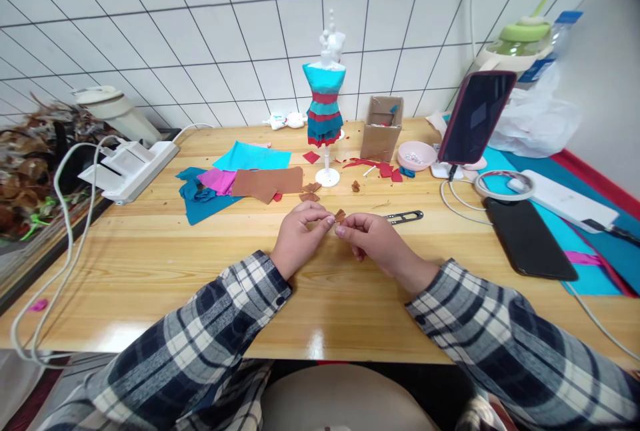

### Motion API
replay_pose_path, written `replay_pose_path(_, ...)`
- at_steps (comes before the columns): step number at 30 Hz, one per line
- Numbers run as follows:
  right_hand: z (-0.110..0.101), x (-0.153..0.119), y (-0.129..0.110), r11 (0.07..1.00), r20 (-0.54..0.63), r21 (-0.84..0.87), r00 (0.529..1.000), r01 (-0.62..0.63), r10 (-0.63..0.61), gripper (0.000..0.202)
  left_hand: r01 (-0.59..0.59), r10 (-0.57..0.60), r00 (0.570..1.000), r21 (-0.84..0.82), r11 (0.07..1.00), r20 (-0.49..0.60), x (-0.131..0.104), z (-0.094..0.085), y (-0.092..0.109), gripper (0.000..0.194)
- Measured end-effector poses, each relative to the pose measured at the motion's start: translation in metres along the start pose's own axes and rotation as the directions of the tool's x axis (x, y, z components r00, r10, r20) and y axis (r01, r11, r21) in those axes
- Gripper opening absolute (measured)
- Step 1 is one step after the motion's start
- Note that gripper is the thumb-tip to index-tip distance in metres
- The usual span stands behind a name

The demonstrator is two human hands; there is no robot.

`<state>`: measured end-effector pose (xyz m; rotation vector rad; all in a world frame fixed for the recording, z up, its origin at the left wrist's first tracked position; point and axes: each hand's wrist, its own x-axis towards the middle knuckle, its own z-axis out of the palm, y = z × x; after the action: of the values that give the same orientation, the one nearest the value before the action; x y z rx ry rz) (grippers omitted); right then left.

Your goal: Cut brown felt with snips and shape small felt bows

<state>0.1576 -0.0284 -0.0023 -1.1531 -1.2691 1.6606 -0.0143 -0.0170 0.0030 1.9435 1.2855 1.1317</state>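
Between my two hands is a small gathered scrap of brown crepe paper or cloth. My left hand pinches at its left side, thumb against forefinger. On the other side my right hand is closed in a pinch too, fingertips nearly meeting the left ones. Black thread snips lie just beyond my right hand. Past the left hand lie more gathered brown pieces, and another small one sits to their right. A mini dress form in a turquoise, red and teal layered dress stands behind.
Brown, pink, teal and turquoise sheets lie at left. A cardboard box, a pink bowl and red scraps stand or lie at back right. A propped phone, a black phone and cables occupy the right; a power strip sits left.
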Motion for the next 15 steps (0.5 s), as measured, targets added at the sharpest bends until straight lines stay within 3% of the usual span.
replay_pose_path(9,0.002,0.0017,0.0017,1.0,-0.111,-0.026,0.994,0.006,-0.009,0.03,-0.012,0.012,0.999,-0.016,1.0,0.033,-0.003,0.0002,0.0047,0.017)
replay_pose_path(15,0.002,0.0025,0.0034,0.999,-0.127,-0.036,0.992,0.009,-0.013,0.025,-0.106,0.104,0.994,0.101,0.989,0.029,-0.0031,-0.0001,0.0026,0.018)
